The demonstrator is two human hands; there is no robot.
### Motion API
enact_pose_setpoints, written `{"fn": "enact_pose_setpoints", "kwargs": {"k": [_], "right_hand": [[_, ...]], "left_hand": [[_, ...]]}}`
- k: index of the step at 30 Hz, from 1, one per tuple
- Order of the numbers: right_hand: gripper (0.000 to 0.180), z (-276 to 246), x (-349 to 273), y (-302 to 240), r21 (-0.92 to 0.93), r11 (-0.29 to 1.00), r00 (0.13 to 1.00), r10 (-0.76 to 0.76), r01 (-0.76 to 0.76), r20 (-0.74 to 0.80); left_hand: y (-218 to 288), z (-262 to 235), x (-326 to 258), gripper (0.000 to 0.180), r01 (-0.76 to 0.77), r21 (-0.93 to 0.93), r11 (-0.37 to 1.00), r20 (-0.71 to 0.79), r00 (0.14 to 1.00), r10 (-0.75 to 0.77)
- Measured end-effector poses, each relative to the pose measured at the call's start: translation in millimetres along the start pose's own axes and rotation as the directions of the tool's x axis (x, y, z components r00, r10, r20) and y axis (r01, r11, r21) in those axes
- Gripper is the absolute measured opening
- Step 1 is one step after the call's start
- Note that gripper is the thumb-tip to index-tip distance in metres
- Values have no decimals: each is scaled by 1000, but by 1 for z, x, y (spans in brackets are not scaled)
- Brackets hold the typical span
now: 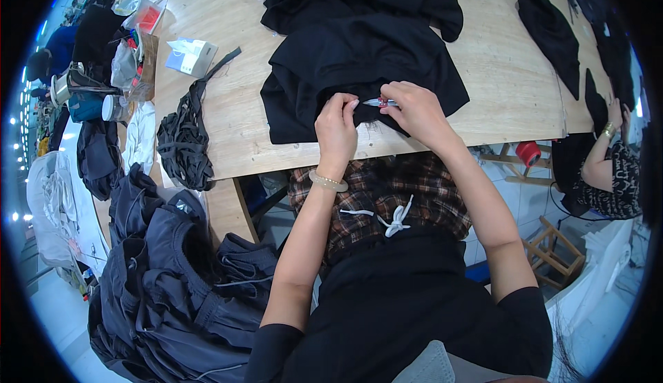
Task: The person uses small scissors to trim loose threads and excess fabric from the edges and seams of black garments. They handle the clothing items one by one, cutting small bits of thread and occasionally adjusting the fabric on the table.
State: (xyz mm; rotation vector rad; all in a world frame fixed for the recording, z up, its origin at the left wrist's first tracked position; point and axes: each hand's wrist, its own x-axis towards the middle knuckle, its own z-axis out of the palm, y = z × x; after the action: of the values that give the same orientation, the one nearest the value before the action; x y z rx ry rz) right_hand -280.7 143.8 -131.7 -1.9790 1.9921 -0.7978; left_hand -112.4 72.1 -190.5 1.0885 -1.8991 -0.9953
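A black garment lies spread over the near edge of the wooden table, its folds bunched up in front of me. My right hand is closed round a pair of thread snips with a bit of red on them, the blades pointing left. At the blade tips, my left hand pinches something at the garment's near part; whether it is cloth or a thread is too small to tell. A pale bangle circles the left wrist.
Dark strips of cloth lie heaped left of the garment, near a tissue box. Dark clothes pile up at my left. On the right, a co-worker's arm reaches over black cloth pieces; wooden stools stand below.
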Motion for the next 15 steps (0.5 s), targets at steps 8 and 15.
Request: {"fn": "enact_pose_setpoints", "kwargs": {"k": [8, 15], "right_hand": [[15, -3, 8, -16, -118, 993, 997, -18, 27, 76], [12, 1, 11, -16, -113, 993, 997, -32, 39, 65]], "left_hand": [[0, -4, 1, 8, -66, 67, 996, -17, 998, 67], [2, -3, 1, 7, -55, 75, 996, -11, 998, 56]]}}
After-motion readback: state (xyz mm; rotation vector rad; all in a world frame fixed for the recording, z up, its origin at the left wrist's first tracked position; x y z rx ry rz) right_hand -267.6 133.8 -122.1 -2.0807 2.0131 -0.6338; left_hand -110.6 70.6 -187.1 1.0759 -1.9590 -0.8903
